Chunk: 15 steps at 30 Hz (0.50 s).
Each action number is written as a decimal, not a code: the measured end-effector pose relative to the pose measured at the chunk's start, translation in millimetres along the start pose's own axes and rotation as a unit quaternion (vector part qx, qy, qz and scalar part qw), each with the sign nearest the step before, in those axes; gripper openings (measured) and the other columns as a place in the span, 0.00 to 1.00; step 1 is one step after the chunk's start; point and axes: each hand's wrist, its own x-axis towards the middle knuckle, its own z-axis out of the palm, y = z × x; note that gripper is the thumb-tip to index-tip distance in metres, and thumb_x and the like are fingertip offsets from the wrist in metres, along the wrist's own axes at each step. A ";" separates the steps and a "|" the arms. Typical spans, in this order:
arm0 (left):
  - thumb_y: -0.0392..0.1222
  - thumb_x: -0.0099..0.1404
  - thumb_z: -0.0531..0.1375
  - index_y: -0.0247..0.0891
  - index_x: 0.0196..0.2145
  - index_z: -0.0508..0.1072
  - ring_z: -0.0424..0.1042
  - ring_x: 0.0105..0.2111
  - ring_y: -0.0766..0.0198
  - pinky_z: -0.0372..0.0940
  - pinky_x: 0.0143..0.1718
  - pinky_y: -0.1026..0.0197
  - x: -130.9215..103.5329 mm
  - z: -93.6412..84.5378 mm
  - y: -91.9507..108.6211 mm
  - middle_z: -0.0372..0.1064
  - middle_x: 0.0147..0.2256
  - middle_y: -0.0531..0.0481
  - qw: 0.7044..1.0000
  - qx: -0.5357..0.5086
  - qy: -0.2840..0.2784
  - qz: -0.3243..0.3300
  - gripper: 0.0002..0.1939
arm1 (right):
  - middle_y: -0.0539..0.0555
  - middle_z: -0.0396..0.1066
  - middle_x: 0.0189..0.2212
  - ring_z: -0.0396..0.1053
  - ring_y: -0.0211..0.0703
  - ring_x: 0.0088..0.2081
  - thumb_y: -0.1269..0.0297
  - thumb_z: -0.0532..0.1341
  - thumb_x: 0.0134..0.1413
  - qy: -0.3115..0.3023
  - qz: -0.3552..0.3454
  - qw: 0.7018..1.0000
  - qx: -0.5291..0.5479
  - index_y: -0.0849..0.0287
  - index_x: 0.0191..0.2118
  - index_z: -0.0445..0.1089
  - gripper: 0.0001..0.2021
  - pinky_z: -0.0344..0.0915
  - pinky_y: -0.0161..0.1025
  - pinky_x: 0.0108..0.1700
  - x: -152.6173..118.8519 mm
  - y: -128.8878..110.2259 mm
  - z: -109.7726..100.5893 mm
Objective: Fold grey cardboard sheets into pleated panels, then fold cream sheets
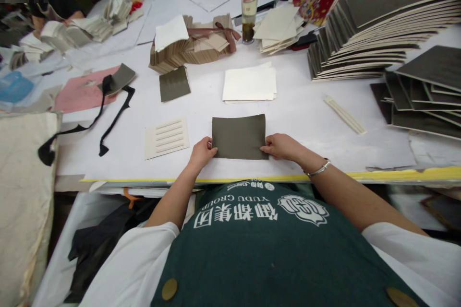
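A dark grey-green sheet (pixel 238 137), stiff like card, is held level above the white table close to its front edge. My left hand (pixel 203 152) pinches its left side near the lower corner, thumb on top. On the opposite side my right hand (pixel 280 146) grips the lower right corner the same way; a silver bangle is on that wrist. Just left of my left hand lies a cream card with raised strips (pixel 167 137). Beyond the held sheet sit a stack of white sheets (pixel 249 83) and a smaller dark grey piece (pixel 175 84).
Large dark boards (pixel 389 24) are piled at the right, near a pale strip (pixel 345 114). A red-lidded bottle (pixel 249 13) stands behind, beside a tied bundle of brown cards (pixel 194 45). Black straps (pixel 118 112) lie at left. Another person (pixel 54 5) works at far left.
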 end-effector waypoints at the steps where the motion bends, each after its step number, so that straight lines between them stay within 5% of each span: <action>1: 0.38 0.53 0.59 0.39 0.37 0.66 0.64 0.25 0.66 0.59 0.28 0.64 -1.8 -0.4 -0.3 0.63 0.24 0.57 1.000 0.014 0.005 0.007 0.12 | 0.50 0.69 0.16 0.65 0.38 0.23 0.57 0.54 0.51 0.003 -0.002 1.000 -0.003 0.59 0.29 0.69 0.12 0.51 0.33 0.25 -0.3 -0.2 -0.6; 4: 0.37 0.53 0.59 0.37 0.48 0.61 0.67 0.34 0.60 0.62 0.36 0.58 -9.9 -0.2 -0.6 0.67 0.34 0.48 0.990 0.091 0.084 0.068 0.23 | 0.51 0.70 0.17 0.66 0.38 0.24 0.57 0.54 0.51 0.003 -0.004 1.000 -0.009 0.60 0.30 0.69 0.12 0.51 0.33 0.25 -0.8 -0.8 -2.6; 7: 0.34 0.56 0.56 0.36 0.52 0.60 0.62 0.46 0.53 0.59 0.46 0.51 -18.7 10.7 7.9 0.63 0.46 0.40 0.946 0.176 0.177 0.208 0.24 | 0.51 0.71 0.18 0.67 0.39 0.26 0.58 0.54 0.50 0.005 -0.007 1.000 -0.014 0.60 0.31 0.70 0.12 0.52 0.33 0.26 0.2 -1.1 -4.6; 11: 0.31 0.63 0.47 0.39 0.52 0.62 0.63 0.47 0.58 0.58 0.48 0.55 -24.2 49.0 40.3 0.66 0.46 0.43 0.859 0.192 0.091 0.466 0.20 | 0.54 0.72 0.20 0.68 0.42 0.29 0.58 0.55 0.49 0.015 -0.029 0.999 -0.029 0.61 0.31 0.71 0.13 0.53 0.34 0.26 1.3 -1.8 -8.2; 15: 0.35 0.65 0.46 0.37 0.49 0.66 0.66 0.44 0.58 0.61 0.41 0.57 -21.4 78.2 69.5 0.68 0.44 0.43 0.831 0.216 0.016 0.512 0.17 | 0.56 0.72 0.20 0.69 0.43 0.28 0.62 0.56 0.48 -0.002 -0.046 0.999 -0.012 0.63 0.28 0.72 0.11 0.56 0.34 0.27 2.0 0.9 -15.5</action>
